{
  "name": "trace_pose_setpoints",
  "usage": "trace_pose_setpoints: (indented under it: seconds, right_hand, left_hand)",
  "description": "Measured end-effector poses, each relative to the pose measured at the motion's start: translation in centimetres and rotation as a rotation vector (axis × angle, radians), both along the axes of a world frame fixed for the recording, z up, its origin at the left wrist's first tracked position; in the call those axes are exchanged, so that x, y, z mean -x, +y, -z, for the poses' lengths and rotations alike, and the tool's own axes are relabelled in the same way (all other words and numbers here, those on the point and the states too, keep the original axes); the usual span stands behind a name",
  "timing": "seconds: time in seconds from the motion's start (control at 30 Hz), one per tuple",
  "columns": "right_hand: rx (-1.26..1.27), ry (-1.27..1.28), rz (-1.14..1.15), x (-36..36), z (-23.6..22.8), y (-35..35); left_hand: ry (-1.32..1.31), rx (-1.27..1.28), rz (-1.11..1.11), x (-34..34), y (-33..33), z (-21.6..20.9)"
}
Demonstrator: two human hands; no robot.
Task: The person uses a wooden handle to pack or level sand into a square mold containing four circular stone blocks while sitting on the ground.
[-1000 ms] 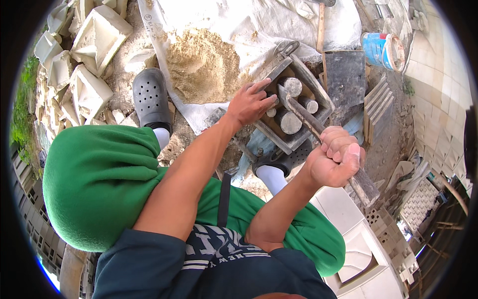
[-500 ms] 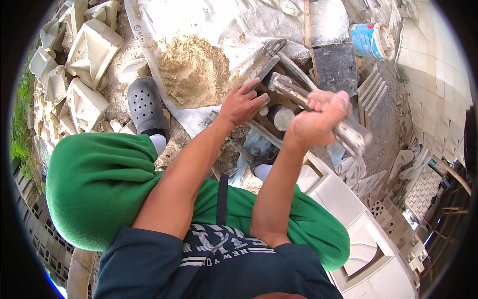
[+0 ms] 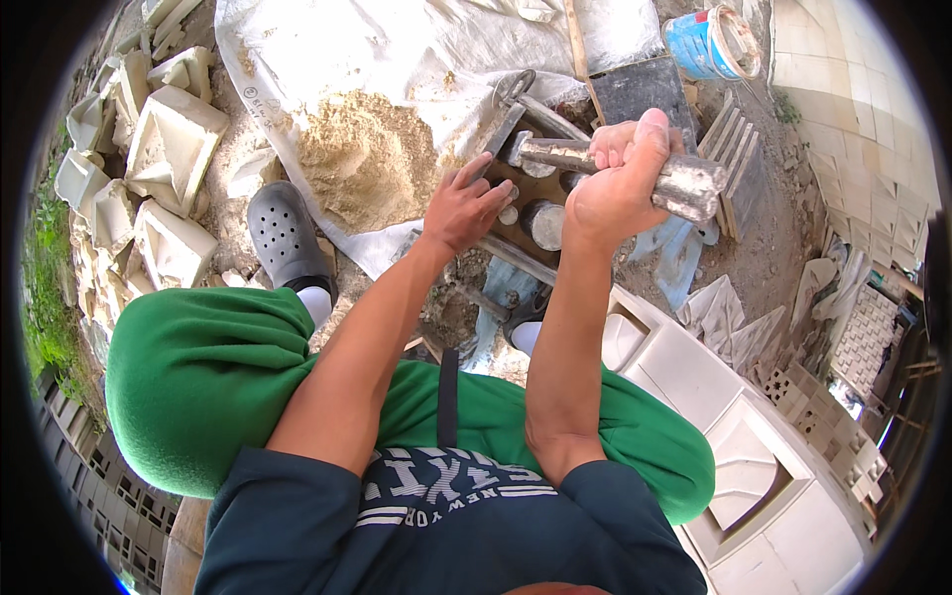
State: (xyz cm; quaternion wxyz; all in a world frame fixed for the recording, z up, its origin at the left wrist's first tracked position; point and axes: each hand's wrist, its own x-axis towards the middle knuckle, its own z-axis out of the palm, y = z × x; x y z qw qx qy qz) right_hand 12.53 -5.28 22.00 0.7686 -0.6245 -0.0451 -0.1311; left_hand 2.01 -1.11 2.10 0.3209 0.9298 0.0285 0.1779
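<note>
My right hand [image 3: 623, 178] is closed around a hammer-like tool [image 3: 565, 154] with a thick, crusted grey handle. The tool's far end sits over a box-shaped mould frame [image 3: 521, 256] made of dark bars. Inside the frame stands a round, pale-topped cylinder [image 3: 544, 226], with smaller round pieces beside it. My left hand [image 3: 462, 205] lies on the frame's left side, fingers spread, the index finger reaching to a dark flat bar [image 3: 507, 131]. Whether that finger presses on the bar I cannot tell.
A heap of sandy powder [image 3: 362, 149] lies on a white sheet [image 3: 327, 50] ahead. Pale cast blocks [image 3: 178, 139] pile up at the left. A blue bucket [image 3: 694, 45], a dark board [image 3: 645, 91] and stacked slats [image 3: 736, 159] are at the far right. Large pale blocks [image 3: 684, 397] stand beside my right leg.
My right hand has shifted up and slightly left, and the tool has swung from a steep slant to nearly level. My left hand stays on the frame. The view has shifted a little.
</note>
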Motion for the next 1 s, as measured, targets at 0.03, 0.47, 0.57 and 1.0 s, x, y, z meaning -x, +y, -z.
trace_pose_setpoints:
  seconds: [0.03,0.47,0.57,1.0]
  right_hand:
    - [-0.005,0.003,0.003,0.0,-0.7,-0.3]
    - [-0.096,-0.037,-0.077,0.8,-2.3,-1.5]
    - [-0.110,-0.090,-0.136,1.2,-2.5,-2.7]
    - [-0.098,-0.143,-0.139,0.7,-0.8,-1.0]
  left_hand:
    - [0.003,-0.005,0.003,0.0,0.1,0.0]
    - [-0.054,-0.022,-0.015,-0.5,0.2,-0.8]
    - [-0.052,-0.007,-0.006,-0.1,-0.3,-0.5]
    - [-0.075,0.001,-0.015,-0.3,-0.2,-0.4]
